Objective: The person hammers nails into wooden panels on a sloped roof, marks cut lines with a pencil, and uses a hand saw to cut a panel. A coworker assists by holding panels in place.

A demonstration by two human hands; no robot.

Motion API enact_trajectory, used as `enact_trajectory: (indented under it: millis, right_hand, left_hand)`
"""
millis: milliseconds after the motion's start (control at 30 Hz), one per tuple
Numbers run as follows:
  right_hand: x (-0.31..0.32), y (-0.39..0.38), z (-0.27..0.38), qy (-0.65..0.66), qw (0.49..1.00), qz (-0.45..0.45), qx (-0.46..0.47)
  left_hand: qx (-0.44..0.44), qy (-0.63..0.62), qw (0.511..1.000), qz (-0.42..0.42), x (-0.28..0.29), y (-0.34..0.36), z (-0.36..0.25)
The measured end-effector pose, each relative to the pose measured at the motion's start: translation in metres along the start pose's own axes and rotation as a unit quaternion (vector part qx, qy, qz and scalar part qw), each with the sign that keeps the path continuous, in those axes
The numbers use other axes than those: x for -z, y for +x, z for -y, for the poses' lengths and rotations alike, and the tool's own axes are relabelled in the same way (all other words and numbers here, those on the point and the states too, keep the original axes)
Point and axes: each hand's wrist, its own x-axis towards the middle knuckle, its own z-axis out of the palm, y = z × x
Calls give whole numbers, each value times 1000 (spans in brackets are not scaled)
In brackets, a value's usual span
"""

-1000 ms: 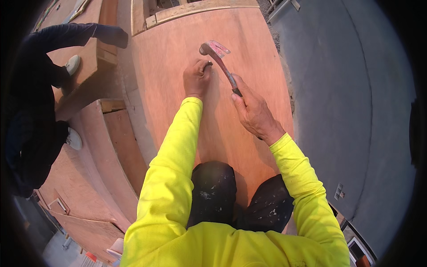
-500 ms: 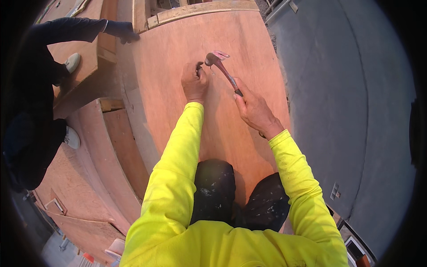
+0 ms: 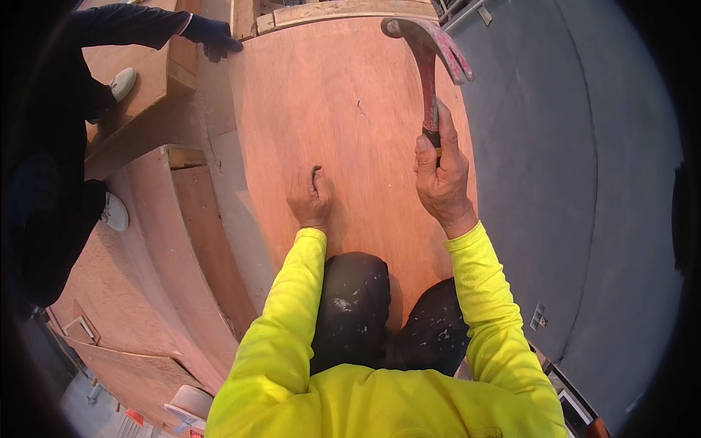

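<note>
Red-shafted claw hammer [image 3: 426, 73] is now raised, gripped in our right hand [image 3: 445, 175]; our left hand [image 3: 310, 198] has backed off, curled, contents unclear. Nail [image 3: 358, 103] stands unsupported in the plywood panel [image 3: 292, 95], its head exposed.

no legible text, no readable signs

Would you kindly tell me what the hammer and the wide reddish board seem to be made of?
The hammer: head probably steel, dull and greyish, with worn pinkish paint on the claw; the reddish handle's material is unclear. The board: likely plywood, its smooth face showing faint wood grain.
</note>
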Motion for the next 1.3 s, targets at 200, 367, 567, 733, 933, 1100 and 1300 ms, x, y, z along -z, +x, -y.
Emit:
enact_trajectory:
  millis: [200, 367, 567, 733, 933, 1100, 1300]
  right_hand:
    - [-6, -1, -36, -104, 980, 144, -91]
    - [-24, -4, -2, 41, 998, -46, 0]
    - [-22, 11, -26, -71, 993, 91, -11]
    - [-34, -11, -42, 2, 999, -18, 27]
    - [-17, 25, 0, -41, 998, 3, 55]
    - [-19, 2, -80, -192, 957, 188, -106]
    - [-19, -4, -50, -114, 990, 73, -44]
  left_hand:
    - [-4, -32, 999, 10, -1, 2, -1]
    - [-26, -14, 1000, -7, 5, 4, 0]
    - [-13, 8, 1000, 0, 3, 5, 0]
    - [-11, -5, 1000, 21, -1, -4, -3]
    - [-22, 9, 999, 30, 7, 8, -1]
    - [-48, -23, 998, 43, -1, 8, -6]
    - [4, -68, 995, 75, 7, 5, -10]
